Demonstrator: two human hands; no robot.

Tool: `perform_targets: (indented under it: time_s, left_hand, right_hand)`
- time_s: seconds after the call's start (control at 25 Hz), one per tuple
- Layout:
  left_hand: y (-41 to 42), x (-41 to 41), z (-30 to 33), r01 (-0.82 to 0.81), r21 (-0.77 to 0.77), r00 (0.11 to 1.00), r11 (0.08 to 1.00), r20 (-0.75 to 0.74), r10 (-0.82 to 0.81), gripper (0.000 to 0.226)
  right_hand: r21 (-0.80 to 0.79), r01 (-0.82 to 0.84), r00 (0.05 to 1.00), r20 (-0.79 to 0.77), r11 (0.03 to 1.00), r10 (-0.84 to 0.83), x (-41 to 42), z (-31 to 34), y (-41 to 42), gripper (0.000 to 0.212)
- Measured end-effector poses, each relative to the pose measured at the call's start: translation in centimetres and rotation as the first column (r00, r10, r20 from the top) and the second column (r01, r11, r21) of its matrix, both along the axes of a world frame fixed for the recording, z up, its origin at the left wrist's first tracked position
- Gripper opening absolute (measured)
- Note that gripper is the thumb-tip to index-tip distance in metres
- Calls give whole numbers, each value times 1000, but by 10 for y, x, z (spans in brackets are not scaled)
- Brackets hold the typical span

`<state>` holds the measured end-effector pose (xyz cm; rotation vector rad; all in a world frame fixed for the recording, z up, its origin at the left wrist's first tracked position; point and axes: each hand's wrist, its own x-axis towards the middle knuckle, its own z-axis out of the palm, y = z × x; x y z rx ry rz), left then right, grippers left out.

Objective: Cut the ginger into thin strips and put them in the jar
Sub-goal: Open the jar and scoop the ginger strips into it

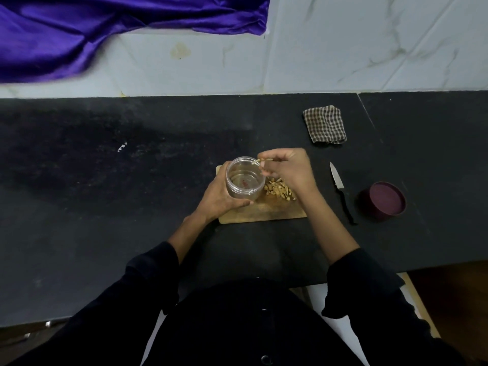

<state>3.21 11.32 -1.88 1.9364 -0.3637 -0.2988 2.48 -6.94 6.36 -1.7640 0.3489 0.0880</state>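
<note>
While the left hand grips the clear jar on the cutting board, its fingers curled round the wall, the right hand hovers at the jar's far rim with a few ginger strips pinched between its fingertips. The strips sit right at the rim, partly over the mouth and partly outside it, so a release from here could drop some onto the board or the bench rather than inside; the cause would be letting go before the pinch is fully over the opening. Thin, damp pieces may also cling to the fingers and fall late as the hand pulls back. A nudge of the knuckles against the rim could tip the light jar, though the left hand's hold makes that less likely.

The jar looks nearly empty; only a small reddish mark shows at its bottom. Most of the cut ginger pile lies on the board just beside the jar, under the right wrist, so many more pinches seem needed. The knife and the maroon lid rest apart on the bench to the right.
</note>
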Motion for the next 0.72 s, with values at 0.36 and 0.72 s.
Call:
perform_targets:
  time_s: [0.36, 0.72]
  left_hand:
    - [1, 1, 0, 1, 10, 1000, 1000, -20, -1, 92]
    - [0, 1, -1, 5, 41, 1000, 999, -28, -4, 92]
  right_hand:
    - [-255, -46, 999, 10, 966, 50, 12, 1, 14, 17]
    - [-287, -177, 981, 23, 941, 192, 4, -10, 12, 14]
